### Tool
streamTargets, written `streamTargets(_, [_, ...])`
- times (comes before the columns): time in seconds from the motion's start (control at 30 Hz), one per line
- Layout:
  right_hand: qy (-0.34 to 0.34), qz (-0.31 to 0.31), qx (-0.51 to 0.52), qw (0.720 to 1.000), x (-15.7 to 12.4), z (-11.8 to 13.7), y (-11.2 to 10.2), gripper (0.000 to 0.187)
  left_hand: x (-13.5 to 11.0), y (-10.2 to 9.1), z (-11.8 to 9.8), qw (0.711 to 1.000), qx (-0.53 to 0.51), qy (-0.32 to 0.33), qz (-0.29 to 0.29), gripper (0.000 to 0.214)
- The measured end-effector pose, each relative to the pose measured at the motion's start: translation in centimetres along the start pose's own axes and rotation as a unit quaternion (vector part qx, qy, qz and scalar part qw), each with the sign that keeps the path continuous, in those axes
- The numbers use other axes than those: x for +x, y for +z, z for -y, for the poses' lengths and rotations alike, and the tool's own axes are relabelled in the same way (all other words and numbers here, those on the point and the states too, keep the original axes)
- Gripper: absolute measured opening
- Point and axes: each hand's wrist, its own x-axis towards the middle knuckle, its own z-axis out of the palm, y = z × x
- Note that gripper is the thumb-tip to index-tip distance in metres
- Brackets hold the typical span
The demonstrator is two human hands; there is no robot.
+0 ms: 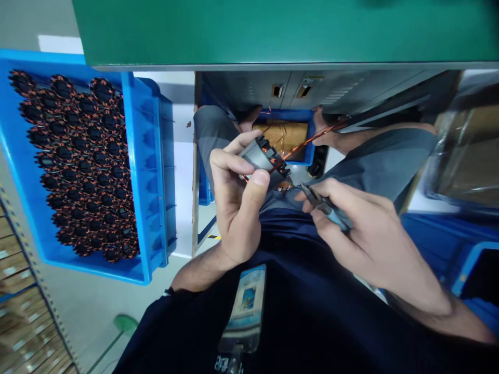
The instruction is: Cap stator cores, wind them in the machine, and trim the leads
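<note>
The left hand (234, 202) grips a dark round motor part (265, 158), thumb pressed on its near side and fingers curled over the far side. Copper wire (307, 143) runs from the part up and away to the right. Just right of it, the right hand (358, 234) is clenched around a small pair of cutters (323, 205), whose tip points at the part's lower edge and seems to touch it, though the view there is too cramped to be sure. Well left of the left hand, a blue tray (144, 171) is packed with similar parts. Below both hands hangs a badge (245, 306).
</note>
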Motion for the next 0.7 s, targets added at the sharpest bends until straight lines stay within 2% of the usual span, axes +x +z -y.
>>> streamTargets(0.17, [-0.004, 0.002, -0.013, 1.000, 1.0, -0.2, 0.5, 0.022, -0.2, 0.3, -0.5, 0.999, -0.022, 0.029, -0.017, 0.010])
streamTargets(0.27, [-0.001, 0.007, -0.006, 1.000, 1.1, -0.2, 0.3, 0.022, -0.3, -0.1, -0.6, 0.997, 0.059, 0.051, -0.005, 0.014])
streamTargets(0.4, [0.002, 0.011, -0.006, 1.000, 0.9, -0.1, 0.0, 0.023, -0.7, -0.8, -0.8, 0.979, 0.188, 0.052, 0.055, 0.019])
streamTargets(0.57, [-0.002, -0.002, -0.012, 1.000, 0.8, -0.2, 0.0, 0.020, -0.8, -1.3, -0.8, 0.992, 0.106, 0.055, 0.036, 0.006])
streamTargets(0.67, [-0.007, -0.014, -0.026, 1.000, 1.0, -0.2, 0.1, 0.007, -0.9, -1.4, -0.8, 0.984, 0.164, 0.061, 0.036, 0.019])
streamTargets(0.7, [-0.011, -0.021, -0.029, 0.999, 1.1, -0.1, 0.2, 0.010, -0.9, -1.4, -0.8, 0.981, 0.179, 0.058, 0.036, 0.024])
